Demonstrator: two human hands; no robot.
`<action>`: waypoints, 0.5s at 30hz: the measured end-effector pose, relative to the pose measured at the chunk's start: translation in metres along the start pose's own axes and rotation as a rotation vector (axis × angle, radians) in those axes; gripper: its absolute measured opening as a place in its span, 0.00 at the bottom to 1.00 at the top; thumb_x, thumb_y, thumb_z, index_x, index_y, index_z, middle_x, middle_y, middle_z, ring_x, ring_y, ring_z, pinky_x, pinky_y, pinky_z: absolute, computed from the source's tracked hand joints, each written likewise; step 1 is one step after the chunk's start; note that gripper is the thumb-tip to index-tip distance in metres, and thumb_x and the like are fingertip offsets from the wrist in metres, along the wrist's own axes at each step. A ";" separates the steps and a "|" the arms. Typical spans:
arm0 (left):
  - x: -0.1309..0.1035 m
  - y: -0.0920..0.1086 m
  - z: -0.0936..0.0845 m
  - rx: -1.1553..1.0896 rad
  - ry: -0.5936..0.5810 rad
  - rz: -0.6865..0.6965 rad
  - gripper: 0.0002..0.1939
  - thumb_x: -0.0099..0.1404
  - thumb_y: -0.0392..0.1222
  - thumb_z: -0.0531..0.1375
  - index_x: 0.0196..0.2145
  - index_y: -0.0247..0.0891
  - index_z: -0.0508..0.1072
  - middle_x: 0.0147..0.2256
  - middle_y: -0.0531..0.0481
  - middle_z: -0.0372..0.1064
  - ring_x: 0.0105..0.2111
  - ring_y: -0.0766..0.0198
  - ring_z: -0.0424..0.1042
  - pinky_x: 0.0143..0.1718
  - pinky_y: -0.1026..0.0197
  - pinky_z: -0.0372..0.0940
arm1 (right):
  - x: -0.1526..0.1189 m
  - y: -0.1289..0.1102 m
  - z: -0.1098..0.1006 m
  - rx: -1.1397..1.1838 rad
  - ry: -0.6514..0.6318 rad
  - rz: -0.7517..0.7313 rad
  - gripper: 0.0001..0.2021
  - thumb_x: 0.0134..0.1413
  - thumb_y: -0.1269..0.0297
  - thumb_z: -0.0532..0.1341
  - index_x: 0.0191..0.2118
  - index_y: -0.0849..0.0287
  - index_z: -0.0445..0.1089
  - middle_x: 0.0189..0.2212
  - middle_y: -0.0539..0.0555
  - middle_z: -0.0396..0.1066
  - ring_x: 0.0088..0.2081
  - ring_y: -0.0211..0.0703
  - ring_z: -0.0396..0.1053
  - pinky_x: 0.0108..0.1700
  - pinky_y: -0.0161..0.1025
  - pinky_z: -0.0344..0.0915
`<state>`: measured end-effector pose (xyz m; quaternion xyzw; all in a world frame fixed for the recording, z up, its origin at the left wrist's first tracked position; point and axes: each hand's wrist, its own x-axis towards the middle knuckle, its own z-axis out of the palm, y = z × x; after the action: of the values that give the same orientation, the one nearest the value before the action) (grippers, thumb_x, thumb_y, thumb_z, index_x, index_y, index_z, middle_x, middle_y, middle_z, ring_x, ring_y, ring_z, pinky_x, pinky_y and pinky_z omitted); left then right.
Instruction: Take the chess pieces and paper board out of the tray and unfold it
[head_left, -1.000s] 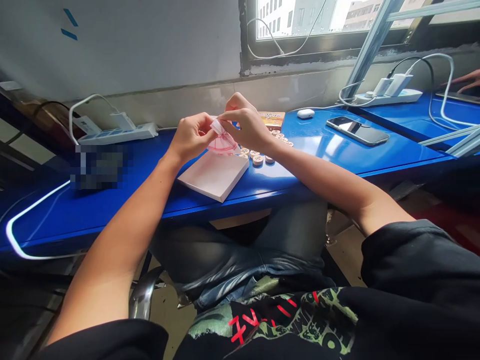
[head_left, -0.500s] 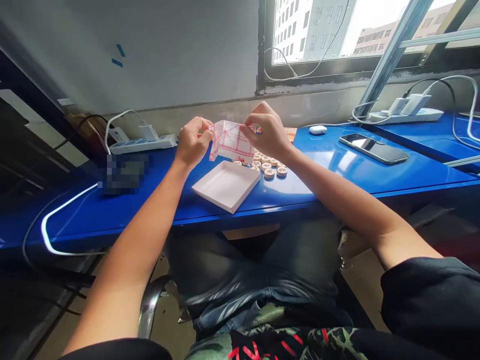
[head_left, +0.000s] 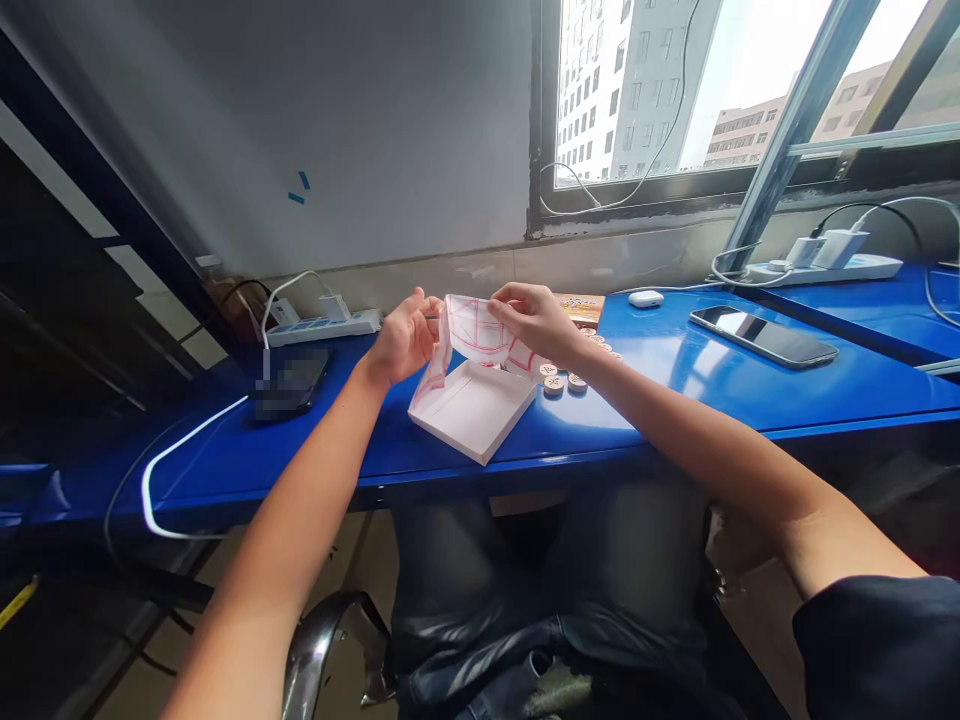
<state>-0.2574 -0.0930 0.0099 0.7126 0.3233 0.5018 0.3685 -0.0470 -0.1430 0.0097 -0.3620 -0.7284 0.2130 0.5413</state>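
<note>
Busy blue desk [head_left: 390, 450] here: a phone [head_left: 763, 335] and a white earbud case [head_left: 646, 299] over on the right, one power strip [head_left: 330, 327] at the back left, another [head_left: 832, 270] at the far right. Round pieces [head_left: 553, 384] sit just beside the open white box [head_left: 461, 408], and the right hand [head_left: 536, 320] partly blocks them and the printed box [head_left: 585, 305] behind. The red-lined sheet [head_left: 480, 330] is up over the white box, covering its back edge. Hands apart: the right pinches the sheet's top edge; the left hand [head_left: 405, 345] is at the other end, grip impossible to tell. And the change! Half a second ago the sheet stretched between both hands behind the box; now its left end droops to the box's left side, and the left fingers have spread.
</note>
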 end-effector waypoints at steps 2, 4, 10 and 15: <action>-0.001 0.000 0.001 -0.174 -0.198 -0.173 0.26 0.59 0.67 0.55 0.34 0.39 0.71 0.27 0.45 0.70 0.26 0.55 0.71 0.28 0.54 0.67 | 0.002 0.003 -0.004 -0.088 0.017 -0.028 0.11 0.54 0.58 0.57 0.29 0.61 0.69 0.21 0.48 0.63 0.24 0.34 0.57 0.26 0.34 0.53; -0.004 0.002 0.001 -0.232 -0.263 -0.218 0.24 0.56 0.64 0.60 0.38 0.39 0.71 0.31 0.45 0.72 0.29 0.56 0.73 0.31 0.56 0.68 | 0.005 0.007 -0.012 -0.171 0.022 -0.059 0.11 0.53 0.58 0.58 0.29 0.61 0.71 0.21 0.48 0.64 0.24 0.34 0.57 0.27 0.34 0.52; -0.007 0.005 -0.006 -0.060 -0.285 -0.252 0.21 0.50 0.52 0.69 0.35 0.33 0.75 0.33 0.46 0.72 0.29 0.65 0.70 0.31 0.65 0.66 | 0.011 0.016 -0.047 -0.361 -0.084 -0.014 0.14 0.50 0.56 0.60 0.31 0.63 0.74 0.23 0.50 0.66 0.26 0.35 0.59 0.29 0.34 0.51; -0.007 0.003 -0.017 0.201 -0.296 -0.316 0.20 0.49 0.55 0.69 0.28 0.33 0.76 0.26 0.48 0.71 0.24 0.68 0.66 0.24 0.68 0.60 | 0.013 0.022 -0.069 -0.422 -0.197 0.077 0.14 0.49 0.56 0.60 0.29 0.64 0.74 0.21 0.49 0.62 0.24 0.33 0.55 0.26 0.34 0.48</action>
<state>-0.2755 -0.0968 0.0127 0.7520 0.4217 0.2931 0.4133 0.0227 -0.1246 0.0246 -0.4720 -0.7919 0.1106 0.3713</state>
